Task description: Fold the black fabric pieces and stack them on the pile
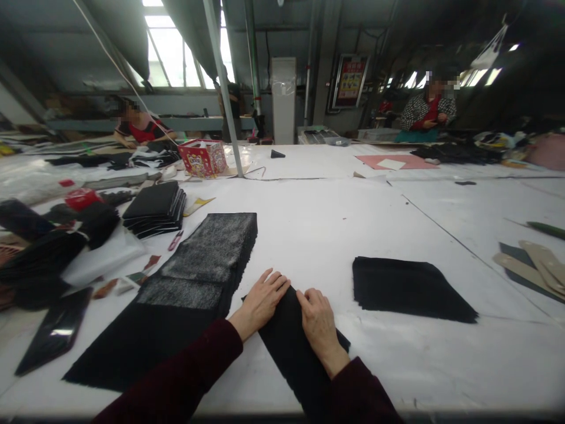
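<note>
A black fabric piece (289, 347) lies slantwise before me, its near end running off toward the table edge. My left hand (263, 299) rests on its upper left edge, fingers stretched out and lying flat near the top corner. At the upper right edge, my right hand (318, 324) has curled fingers closed on the cloth; its thumb is hidden. Dark cloth shows beneath, beside my right wrist. To the left is a long stack of black fabric (176, 327) with speckled grey pieces (212, 247) on top. Another black fabric stack (406, 288) lies to the right.
Folded black cloths (154, 206), pink-handled snips (175, 240) and a dark phone-like slab (55, 333) lie left on the white table (309, 218). Beige strips (541, 265) are at right. A red box (203, 158) stands by a pole (223, 88). Several people are farther back.
</note>
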`<act>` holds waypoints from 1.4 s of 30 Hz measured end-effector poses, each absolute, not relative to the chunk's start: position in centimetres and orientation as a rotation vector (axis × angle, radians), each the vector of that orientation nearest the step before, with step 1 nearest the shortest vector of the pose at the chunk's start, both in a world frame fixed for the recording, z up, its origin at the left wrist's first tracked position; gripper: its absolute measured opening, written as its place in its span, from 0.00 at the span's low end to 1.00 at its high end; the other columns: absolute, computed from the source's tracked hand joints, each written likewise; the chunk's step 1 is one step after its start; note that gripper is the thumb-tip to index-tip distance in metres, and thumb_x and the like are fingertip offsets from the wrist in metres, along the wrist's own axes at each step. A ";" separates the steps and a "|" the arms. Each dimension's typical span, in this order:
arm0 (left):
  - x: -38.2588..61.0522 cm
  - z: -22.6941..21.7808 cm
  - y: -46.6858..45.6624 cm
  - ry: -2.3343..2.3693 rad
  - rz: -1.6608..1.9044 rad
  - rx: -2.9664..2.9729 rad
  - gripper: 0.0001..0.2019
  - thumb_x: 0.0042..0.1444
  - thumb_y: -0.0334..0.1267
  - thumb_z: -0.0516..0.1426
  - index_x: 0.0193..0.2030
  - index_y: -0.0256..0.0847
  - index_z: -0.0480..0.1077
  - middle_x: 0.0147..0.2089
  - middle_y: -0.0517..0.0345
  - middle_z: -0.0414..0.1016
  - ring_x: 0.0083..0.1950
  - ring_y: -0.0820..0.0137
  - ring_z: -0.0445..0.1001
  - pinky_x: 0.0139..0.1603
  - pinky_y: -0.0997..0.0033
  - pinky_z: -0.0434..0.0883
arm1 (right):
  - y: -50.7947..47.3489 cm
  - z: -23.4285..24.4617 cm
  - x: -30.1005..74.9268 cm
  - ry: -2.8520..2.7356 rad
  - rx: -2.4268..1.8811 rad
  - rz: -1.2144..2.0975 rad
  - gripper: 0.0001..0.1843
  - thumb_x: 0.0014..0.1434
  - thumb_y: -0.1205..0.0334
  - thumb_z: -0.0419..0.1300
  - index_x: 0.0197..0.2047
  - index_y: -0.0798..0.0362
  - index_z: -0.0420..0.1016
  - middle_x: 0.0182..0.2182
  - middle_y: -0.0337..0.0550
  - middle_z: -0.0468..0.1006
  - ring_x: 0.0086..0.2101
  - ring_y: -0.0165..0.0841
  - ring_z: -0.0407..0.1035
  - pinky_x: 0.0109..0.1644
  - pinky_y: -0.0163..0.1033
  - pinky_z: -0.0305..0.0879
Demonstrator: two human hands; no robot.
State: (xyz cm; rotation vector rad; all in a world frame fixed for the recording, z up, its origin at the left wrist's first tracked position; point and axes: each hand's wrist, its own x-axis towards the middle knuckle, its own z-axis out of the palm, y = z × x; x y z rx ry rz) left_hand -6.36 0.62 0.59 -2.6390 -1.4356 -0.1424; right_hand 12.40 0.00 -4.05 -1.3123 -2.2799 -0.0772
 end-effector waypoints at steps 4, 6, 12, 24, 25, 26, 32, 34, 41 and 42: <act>-6.1 0.5 0.3 -1.430 -0.122 -2.649 0.29 0.57 0.25 0.50 0.66 0.42 0.58 0.58 0.51 0.68 0.61 0.63 0.63 0.70 0.56 0.50 | -0.5 -4.2 13.2 -2.285 -1.289 -0.085 0.15 0.65 0.72 0.52 0.52 0.53 0.72 0.35 0.43 0.69 0.37 0.35 0.61 0.42 0.39 0.55; -6.1 0.5 0.1 -1.429 -0.129 -2.648 0.30 0.56 0.24 0.51 0.66 0.46 0.58 0.58 0.52 0.68 0.61 0.63 0.63 0.69 0.55 0.51 | -0.8 -4.3 13.5 -2.289 -1.283 -0.076 0.16 0.65 0.72 0.51 0.52 0.53 0.72 0.35 0.43 0.69 0.37 0.35 0.61 0.42 0.39 0.55; -5.8 0.8 -0.1 -1.394 -0.128 -2.680 0.29 0.56 0.24 0.52 0.64 0.45 0.61 0.60 0.52 0.66 0.65 0.62 0.59 0.70 0.55 0.49 | -1.6 -4.2 14.4 -2.287 -1.287 -0.034 0.14 0.66 0.72 0.51 0.51 0.54 0.73 0.35 0.44 0.69 0.38 0.35 0.61 0.42 0.39 0.55; -5.0 0.8 -0.7 -1.287 -0.111 -2.710 0.27 0.58 0.25 0.52 0.64 0.46 0.61 0.58 0.51 0.67 0.61 0.62 0.62 0.67 0.57 0.53 | -3.3 -4.0 16.7 -2.294 -1.259 0.029 0.15 0.66 0.73 0.49 0.50 0.55 0.73 0.36 0.44 0.69 0.38 0.36 0.61 0.43 0.40 0.57; -4.9 0.8 -0.6 -1.272 -0.114 -2.718 0.26 0.59 0.26 0.52 0.64 0.45 0.62 0.57 0.51 0.67 0.61 0.62 0.62 0.67 0.57 0.53 | -3.3 -4.1 16.9 -2.298 -1.250 0.028 0.15 0.66 0.74 0.49 0.50 0.55 0.73 0.35 0.44 0.69 0.38 0.36 0.61 0.43 0.40 0.57; -4.8 0.8 -0.6 -1.253 -0.112 -2.728 0.25 0.59 0.27 0.52 0.63 0.44 0.62 0.57 0.51 0.67 0.61 0.62 0.62 0.67 0.57 0.53 | -3.4 -4.2 17.1 -2.301 -1.240 0.025 0.15 0.66 0.73 0.49 0.50 0.55 0.73 0.35 0.44 0.69 0.38 0.36 0.61 0.43 0.40 0.58; -4.2 0.4 -0.5 -1.200 -0.097 -2.777 0.26 0.60 0.27 0.52 0.66 0.39 0.59 0.51 0.50 0.70 0.55 0.63 0.67 0.65 0.61 0.57 | -3.9 -4.5 18.3 -2.294 -1.179 -0.003 0.16 0.66 0.74 0.48 0.50 0.56 0.73 0.35 0.46 0.69 0.38 0.37 0.62 0.42 0.41 0.59; -4.0 0.4 -0.7 -1.194 -0.103 -2.779 0.28 0.59 0.27 0.52 0.67 0.43 0.58 0.51 0.51 0.70 0.55 0.63 0.67 0.64 0.60 0.58 | -4.1 -4.5 18.6 -2.293 -1.169 0.010 0.16 0.66 0.74 0.48 0.50 0.57 0.73 0.35 0.46 0.69 0.38 0.37 0.62 0.42 0.41 0.59; -3.5 0.9 -1.1 -1.132 -0.123 -2.800 0.25 0.62 0.28 0.50 0.65 0.44 0.59 0.54 0.50 0.68 0.58 0.61 0.65 0.66 0.58 0.56 | -4.8 -4.8 19.9 -2.291 -1.135 0.013 0.16 0.66 0.73 0.47 0.50 0.56 0.72 0.35 0.46 0.68 0.38 0.37 0.62 0.42 0.41 0.60; -3.4 0.9 -1.1 -1.128 -0.115 -2.817 0.25 0.62 0.27 0.50 0.65 0.42 0.59 0.54 0.50 0.68 0.57 0.62 0.65 0.64 0.60 0.58 | -4.9 -4.8 20.0 -2.295 -1.135 0.016 0.16 0.66 0.73 0.47 0.50 0.56 0.72 0.35 0.46 0.68 0.38 0.37 0.62 0.42 0.42 0.60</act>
